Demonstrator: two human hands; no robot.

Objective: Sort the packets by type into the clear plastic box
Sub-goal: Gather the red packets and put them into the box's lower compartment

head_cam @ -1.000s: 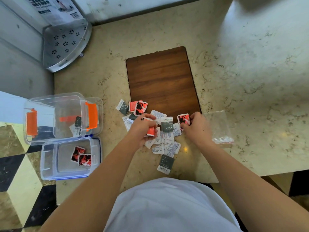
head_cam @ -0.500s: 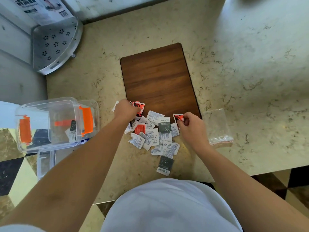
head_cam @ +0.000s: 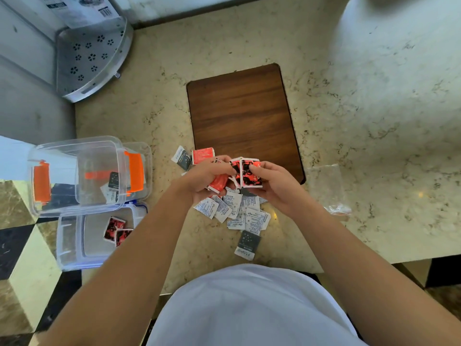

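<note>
While the right hand (head_cam: 272, 186) pinches a red-and-black packet (head_cam: 250, 174) upright between thumb and fingers, the left hand (head_cam: 207, 176) curls round a plain red packet (head_cam: 219, 182), and the two meet just above the heap. Beneath them the loose packets (head_cam: 239, 208) lie near the worktop's front edge, mostly white printed ones overlapping each other, with one dark grey packet (head_cam: 247, 243) nearest the person. Another red packet (head_cam: 202, 155) and a grey-and-white packet (head_cam: 181, 158) lie just beyond the left hand, beside the near left corner of the wooden board (head_cam: 242, 116).

At the worktop's left edge stands the clear plastic box (head_cam: 74, 176) with orange clasps, a few grey and white packets inside it. Touching its front side, a shallower clear container (head_cam: 74, 245) with blue trim holds two red-and-black packets (head_cam: 116, 231). A crumpled clear plastic bag (head_cam: 326, 188) lies to the right of the hands. A white perforated corner shelf (head_cam: 92, 56) sits at the far left corner of the marble worktop (head_cam: 374, 121).
</note>
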